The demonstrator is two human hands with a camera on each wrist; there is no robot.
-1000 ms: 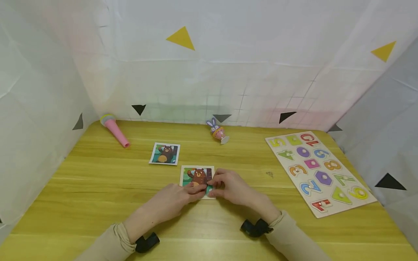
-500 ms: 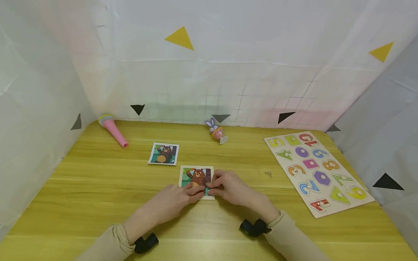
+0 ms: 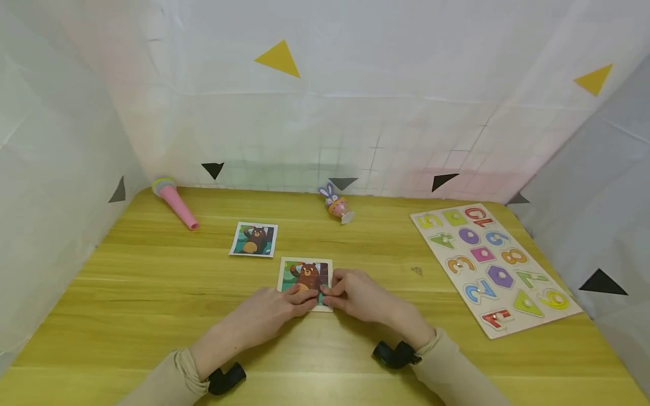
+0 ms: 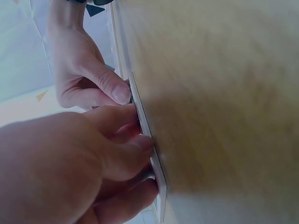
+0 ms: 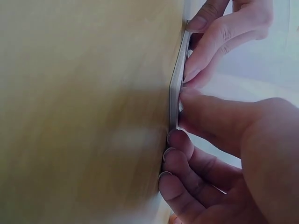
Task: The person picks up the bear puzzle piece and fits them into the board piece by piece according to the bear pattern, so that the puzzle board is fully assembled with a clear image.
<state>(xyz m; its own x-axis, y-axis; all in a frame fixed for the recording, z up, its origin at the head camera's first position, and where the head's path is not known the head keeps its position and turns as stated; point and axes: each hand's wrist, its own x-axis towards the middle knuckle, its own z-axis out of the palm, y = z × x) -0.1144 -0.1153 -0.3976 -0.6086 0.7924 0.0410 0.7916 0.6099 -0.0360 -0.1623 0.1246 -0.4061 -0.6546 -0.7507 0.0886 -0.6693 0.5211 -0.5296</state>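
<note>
A square bear jigsaw puzzle (image 3: 306,273) with a pale rim lies flat on the table between both hands. My left hand (image 3: 269,310) reaches over its lower edge, the fingertips pressing on the lower middle of the picture. At the lower right part, my right hand (image 3: 358,296) presses with thumb and index fingertips near the rim. In the right wrist view its thumb lies on the puzzle board (image 5: 174,100), while other fingertips (image 5: 173,186) rest on the table beside the board's corner. The covered lower part of the picture is hidden.
A matching bear picture card (image 3: 254,239) lies behind and left of the puzzle. Farther back are a pink toy microphone (image 3: 178,206) and a small rabbit figure (image 3: 337,206). A number-and-shape peg board (image 3: 495,270) lies at the right. White sheeting (image 3: 386,113) encloses the table.
My right fingers have slid slightly down and outward, toward the puzzle's right rim, uncovering more of its right side. The left hand has stayed in place. The view has shifted slightly.
</note>
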